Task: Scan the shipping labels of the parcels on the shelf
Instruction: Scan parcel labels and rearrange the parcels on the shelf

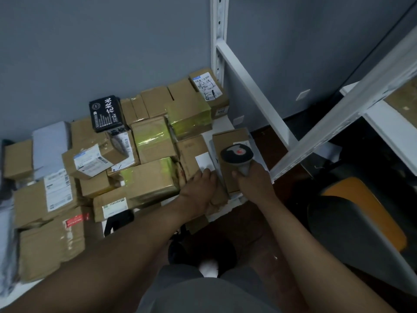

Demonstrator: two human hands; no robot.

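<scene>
Low white shelf [222, 126], crowded with brown parcels. Right hand [252, 180] wraps the grip of a grey handheld scanner [237, 154], its head hanging over an upright flat carton [228, 141] at the near right end. Left hand [199, 188] lies on the neighbouring parcel [191, 152], fingers curled at its near edge, fingertips just below a blank-looking white label [204, 162].

Judgement: steadying a parcel for its scan. Best to keep the box pinned, tilt the scanner head square to the label, keep fingers off the print. Whether that label carries a barcode, cannot tell.
</scene>
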